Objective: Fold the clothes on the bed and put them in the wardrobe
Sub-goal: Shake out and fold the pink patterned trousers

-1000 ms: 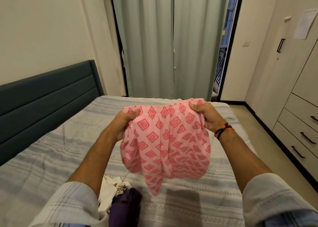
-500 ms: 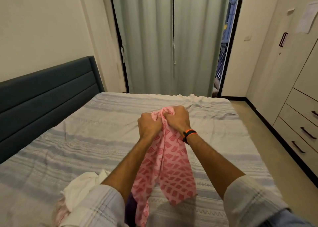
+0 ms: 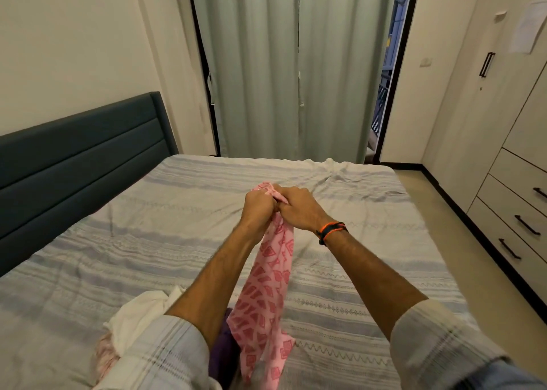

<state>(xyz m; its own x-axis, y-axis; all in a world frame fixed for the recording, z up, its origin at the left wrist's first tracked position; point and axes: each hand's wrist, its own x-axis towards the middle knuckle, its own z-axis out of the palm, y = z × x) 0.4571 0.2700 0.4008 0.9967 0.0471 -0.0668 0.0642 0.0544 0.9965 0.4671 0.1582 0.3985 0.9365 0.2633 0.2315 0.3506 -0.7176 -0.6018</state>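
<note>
change: since a second ago your hands have come together, so the pink cloth (image 3: 268, 289) now hangs narrow, no longer spread wide.
left hand (image 3: 258, 209): fisted on the cloth's top edge, touching the right.
right hand (image 3: 297, 209): clamped on that same edge.
cloth: dangles between your forearms above the bed (image 3: 118, 241).
pile: white garment (image 3: 142, 315) and purple one (image 3: 223, 348) lie by your left sleeve, partly hidden by that arm.
wardrobe (image 3: 503, 158): right, doors and drawers closed.

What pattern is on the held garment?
Pink garment with darker red-pink diamond shapes, head view.
</note>
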